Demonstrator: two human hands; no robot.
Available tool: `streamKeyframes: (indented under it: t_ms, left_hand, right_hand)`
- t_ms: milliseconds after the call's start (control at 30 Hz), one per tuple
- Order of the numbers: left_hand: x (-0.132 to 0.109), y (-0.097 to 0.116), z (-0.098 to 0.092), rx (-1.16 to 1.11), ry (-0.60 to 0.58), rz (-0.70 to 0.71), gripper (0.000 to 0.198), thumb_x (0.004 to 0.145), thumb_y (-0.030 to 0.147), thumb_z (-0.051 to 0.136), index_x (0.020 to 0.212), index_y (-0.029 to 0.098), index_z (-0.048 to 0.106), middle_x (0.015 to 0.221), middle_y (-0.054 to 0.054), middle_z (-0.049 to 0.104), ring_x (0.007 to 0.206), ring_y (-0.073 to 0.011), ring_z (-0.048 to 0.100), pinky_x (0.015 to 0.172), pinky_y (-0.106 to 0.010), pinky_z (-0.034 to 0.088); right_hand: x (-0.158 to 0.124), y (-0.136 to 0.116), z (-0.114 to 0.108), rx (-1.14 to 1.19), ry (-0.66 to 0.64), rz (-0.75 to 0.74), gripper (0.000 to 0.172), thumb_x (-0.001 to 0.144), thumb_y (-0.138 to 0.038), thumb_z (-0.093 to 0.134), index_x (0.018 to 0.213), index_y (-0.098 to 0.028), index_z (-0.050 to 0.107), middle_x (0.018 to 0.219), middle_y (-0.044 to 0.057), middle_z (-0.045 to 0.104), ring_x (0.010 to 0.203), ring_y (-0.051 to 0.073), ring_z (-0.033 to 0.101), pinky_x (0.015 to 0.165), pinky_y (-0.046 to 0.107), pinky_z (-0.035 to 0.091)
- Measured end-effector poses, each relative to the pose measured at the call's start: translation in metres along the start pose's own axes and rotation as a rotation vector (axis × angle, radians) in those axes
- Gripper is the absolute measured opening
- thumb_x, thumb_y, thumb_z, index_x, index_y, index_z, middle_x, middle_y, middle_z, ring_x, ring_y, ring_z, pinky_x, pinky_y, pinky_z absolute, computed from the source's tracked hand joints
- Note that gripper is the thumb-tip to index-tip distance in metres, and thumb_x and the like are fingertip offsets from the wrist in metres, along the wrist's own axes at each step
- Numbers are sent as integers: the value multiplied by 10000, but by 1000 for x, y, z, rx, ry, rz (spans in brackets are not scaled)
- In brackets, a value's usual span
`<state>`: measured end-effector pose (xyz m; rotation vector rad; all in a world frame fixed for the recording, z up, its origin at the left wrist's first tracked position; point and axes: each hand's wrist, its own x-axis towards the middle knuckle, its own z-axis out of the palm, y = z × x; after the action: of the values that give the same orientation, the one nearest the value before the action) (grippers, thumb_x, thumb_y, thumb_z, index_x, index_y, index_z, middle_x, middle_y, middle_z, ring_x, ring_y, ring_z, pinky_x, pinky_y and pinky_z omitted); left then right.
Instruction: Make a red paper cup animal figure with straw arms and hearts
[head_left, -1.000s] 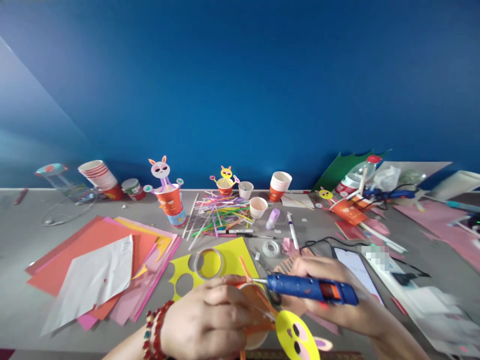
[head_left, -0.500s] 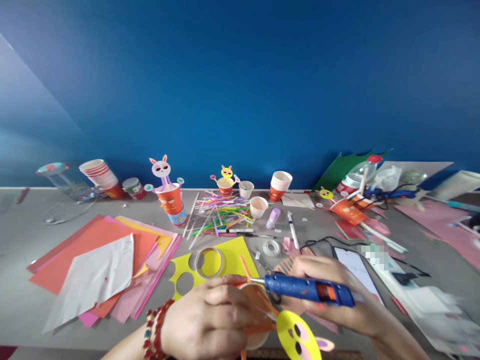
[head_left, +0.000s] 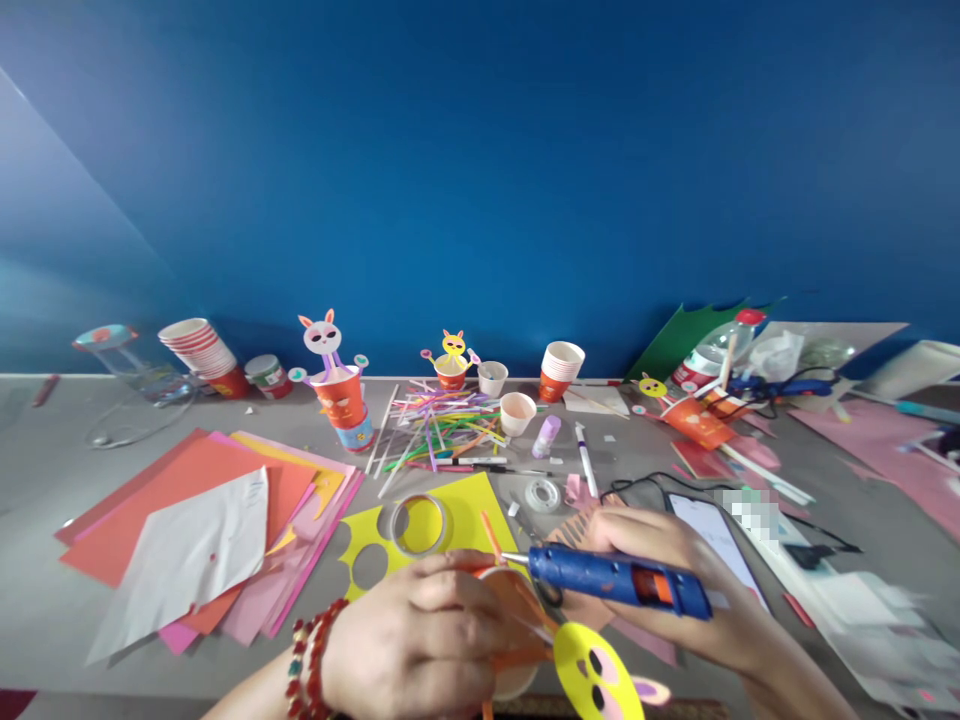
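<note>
1. Key relation: nozzle [head_left: 516, 557] to strip [head_left: 492, 537]. Tip is right at the strip's lower end by the cup rim; touching or a hair apart, can't tell.
2. Cup [head_left: 516, 678]: in front of the person, by the near edge of the desk [head_left: 45, 520], a bit right of its middle. Partly hidden by the left hand; whether the base meets the desk, can't tell.
3. Glue gun [head_left: 611, 578]: long axis roughly parallel to the near edge, nozzle pointing left, back end a little nearer the person. Lies to the right of the rim.
4. Strip: sticks up past the rim, leaning toward the far left corner.
5. Left hand [head_left: 420, 630]: nearer to the cup. Grip closed round its left side, back of hand up, fingers pointing right, forefinger by the strip.
6. Right hand [head_left: 667, 540]: grip wrapped round the glue gun from its right and far side; forearm comes in from the near right corner.
7. Yellow face [head_left: 591, 675]: on the cup's right, below the glue gun, tilted, ear pointing right.
8. Yellow sheet [head_left: 480, 500]: just beyond the left hand, tape roll [head_left: 442, 527] on it.
9. Phone [head_left: 712, 545]: just beyond the right hand.
</note>
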<state>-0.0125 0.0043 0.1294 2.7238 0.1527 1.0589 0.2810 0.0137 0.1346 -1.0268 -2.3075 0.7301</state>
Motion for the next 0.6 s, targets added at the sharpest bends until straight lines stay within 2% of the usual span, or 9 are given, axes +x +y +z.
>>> streamKeyframes:
  t_ms: [167,400,600]
  left_hand:
    - [1,0,-2,4,-7,4,335,1057,270,377,1033,119,675,949,-65,770,1046,-193,642,1153,-381,403]
    - [1,-1,-3,-10,-21,-2,274,1042,256,423,1052,126,664,937,-64,770,1037,-189,649,1150,-369,404]
    - [3,0,-3,-15,-12,4,325,1054,265,384,1023,120,673,931,-67,772,1048,-192,647,1158,-380,402]
  right_hand:
    - [0,0,0,-17,12,-20,364,955,-466,546,701,-206,515,677,7,578,599,171,531,565,278,322]
    - [1,-1,-1,-60,14,-27,383,969,-481,493,704,-206,517,681,16,565,597,179,514,564,286,324]
    - [3,-4,-2,-113,50,-23,395,946,-503,503,681,-212,537,656,21,577,579,180,523,546,286,352]
